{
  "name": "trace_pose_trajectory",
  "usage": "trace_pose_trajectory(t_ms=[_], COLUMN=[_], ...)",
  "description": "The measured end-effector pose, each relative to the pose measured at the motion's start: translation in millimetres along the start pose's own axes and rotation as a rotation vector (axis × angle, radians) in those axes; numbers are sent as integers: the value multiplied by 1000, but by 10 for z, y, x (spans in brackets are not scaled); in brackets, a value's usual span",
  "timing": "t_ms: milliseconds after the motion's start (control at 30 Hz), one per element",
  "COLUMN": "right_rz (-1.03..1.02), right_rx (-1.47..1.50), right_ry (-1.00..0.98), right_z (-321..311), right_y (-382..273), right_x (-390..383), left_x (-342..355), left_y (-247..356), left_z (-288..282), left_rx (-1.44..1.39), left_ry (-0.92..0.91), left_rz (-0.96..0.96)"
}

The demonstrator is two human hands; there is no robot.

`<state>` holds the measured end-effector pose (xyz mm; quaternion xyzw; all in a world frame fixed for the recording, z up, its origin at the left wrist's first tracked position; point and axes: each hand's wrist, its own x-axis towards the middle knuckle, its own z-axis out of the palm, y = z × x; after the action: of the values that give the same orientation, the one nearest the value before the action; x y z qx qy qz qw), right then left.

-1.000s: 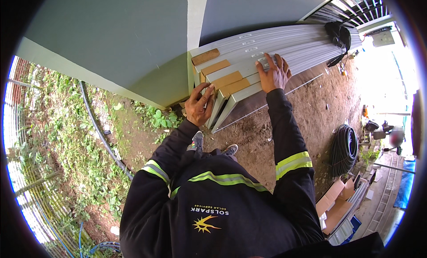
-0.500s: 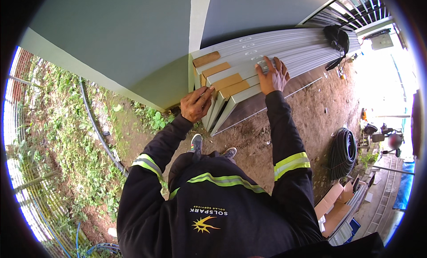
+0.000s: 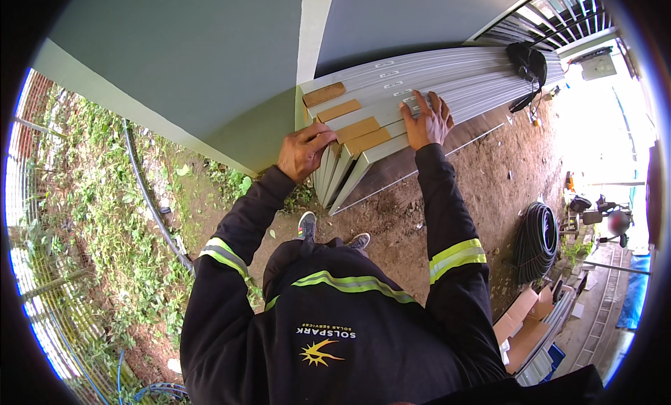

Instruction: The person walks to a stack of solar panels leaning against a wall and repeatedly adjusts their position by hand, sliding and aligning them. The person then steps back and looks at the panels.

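Observation:
Long grey framed panels [image 3: 475,73] stand stacked on edge against the grey wall [image 3: 196,62], several of their near ends capped with brown cardboard [image 3: 360,131]. My left hand [image 3: 305,151] has its fingers curled onto the capped end of one panel; its fingertips are partly hidden. Farther right, my right hand [image 3: 426,123] rests on the top edges, fingers spread and slightly bent. A black bag [image 3: 525,62] with straps lies over the far part of the stack. The panels' near ends lean slightly apart, showing dark gaps.
A coil of black hose [image 3: 536,244] lies on the dirt to the right, near cardboard [image 3: 524,338], a ladder [image 3: 602,314] and blue sheeting [image 3: 632,297]. Weeds [image 3: 91,230] and a dark pipe [image 3: 147,195] lie to the left. Barred railing [image 3: 545,17] stands at the upper right.
My left hand has shifted slightly leftward, and its fingers have curled further over the panel end. My right hand remains on the top edges, moved slightly left in the view.

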<state>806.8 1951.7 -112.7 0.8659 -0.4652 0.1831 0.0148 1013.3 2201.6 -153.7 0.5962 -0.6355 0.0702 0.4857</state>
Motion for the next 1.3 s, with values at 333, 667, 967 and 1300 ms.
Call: trace_pose_trajectory(t_ms=[333, 667, 967, 1300], right_rz=[7, -8, 4, -2], right_rx=[7, -9, -7, 4], right_ry=[1, 6, -3, 4], right_z=[-14, -17, -8, -9], right_y=[-8, -10, -1, -7], right_x=[9, 9, 6, -4], left_x=[-133, -212, -231, -242], left_y=[-26, 70, -65, 224], left_z=[90, 170, 90, 178], left_rx=[11, -13, 19, -53], left_ry=[16, 135, 8, 118], left_rz=[-6, -89, 48, -186])
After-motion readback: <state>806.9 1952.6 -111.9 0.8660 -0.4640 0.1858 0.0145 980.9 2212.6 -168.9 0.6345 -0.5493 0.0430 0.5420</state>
